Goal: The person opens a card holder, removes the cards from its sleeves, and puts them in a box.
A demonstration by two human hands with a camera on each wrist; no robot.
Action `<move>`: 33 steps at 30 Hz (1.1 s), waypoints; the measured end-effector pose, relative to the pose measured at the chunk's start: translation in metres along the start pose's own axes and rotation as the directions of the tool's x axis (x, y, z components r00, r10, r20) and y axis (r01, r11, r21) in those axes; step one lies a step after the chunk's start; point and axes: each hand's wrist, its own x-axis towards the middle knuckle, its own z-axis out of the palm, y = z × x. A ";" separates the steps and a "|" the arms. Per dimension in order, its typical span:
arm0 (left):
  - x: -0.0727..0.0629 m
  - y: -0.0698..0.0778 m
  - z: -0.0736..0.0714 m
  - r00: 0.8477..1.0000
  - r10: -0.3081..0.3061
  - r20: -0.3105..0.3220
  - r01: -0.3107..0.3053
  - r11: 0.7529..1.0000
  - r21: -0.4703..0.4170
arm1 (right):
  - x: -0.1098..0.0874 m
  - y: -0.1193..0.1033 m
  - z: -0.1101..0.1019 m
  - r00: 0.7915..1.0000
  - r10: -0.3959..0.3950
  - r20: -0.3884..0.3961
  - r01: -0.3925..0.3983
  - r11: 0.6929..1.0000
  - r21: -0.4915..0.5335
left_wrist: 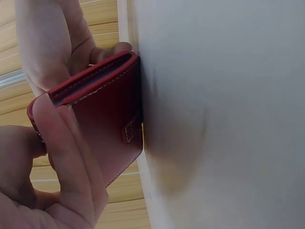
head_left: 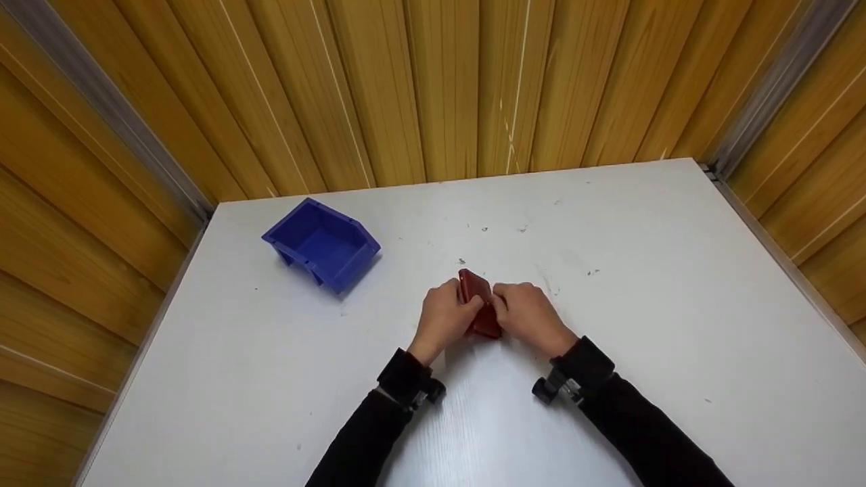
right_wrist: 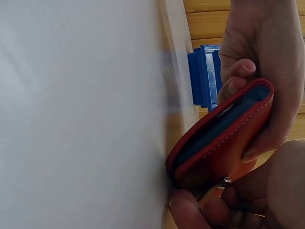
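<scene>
A red wallet with pale stitching stands tilted, one edge close over the white table. My left hand grips its left side, the thumb across the near face and fingers behind. At its right side, my right hand has curled fingers and pinches the wallet's edge. In the right wrist view a small metal stud shows beside the right fingers. Facing the left wrist camera, the wallet shows a folded opening and a small stitched tab.
A blue plastic bin sits at the table's back left, apart from both hands. Yellow wood-grain panels rise behind the table and along both sides. Small dark marks dot the tabletop beyond the hands.
</scene>
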 end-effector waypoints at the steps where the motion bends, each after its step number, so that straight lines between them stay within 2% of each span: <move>1: 0.000 0.000 -0.001 1.000 -0.006 -0.003 0.006 1.000 0.000 | 0.000 0.003 -0.001 1.000 0.017 -0.020 -0.017 1.000 -0.015; 5: 0.001 0.001 -0.003 1.000 -0.026 -0.010 0.026 1.000 0.011 | 0.001 0.017 -0.003 0.996 0.066 -0.057 -0.069 0.995 -0.069; 10: 0.002 0.000 -0.006 1.000 -0.028 0.013 0.028 0.999 0.021 | 0.001 0.022 -0.006 0.998 0.065 0.001 -0.065 0.995 -0.073; 18: 0.005 -0.007 -0.017 0.989 -0.090 0.119 0.084 0.995 0.055 | 0.000 0.026 -0.013 0.992 0.103 0.079 -0.099 0.994 -0.047; 24: 0.008 -0.020 -0.022 0.967 -0.152 0.204 0.126 0.983 0.134 | -0.002 0.029 -0.016 0.979 0.153 0.133 -0.147 0.988 -0.052; 27: 0.008 -0.020 -0.021 0.975 -0.138 0.174 0.101 0.974 0.205 | -0.002 0.028 -0.016 0.979 0.150 0.136 -0.142 0.987 -0.073; 30: 0.004 -0.017 -0.019 0.991 -0.076 0.106 0.044 0.959 0.278 | -0.002 0.027 -0.016 0.981 0.140 0.134 -0.129 0.987 -0.093; 33: 0.001 -0.012 -0.016 0.999 -0.017 0.042 0.002 0.945 0.327 | -0.002 0.025 -0.017 0.983 0.125 0.133 -0.111 0.988 -0.111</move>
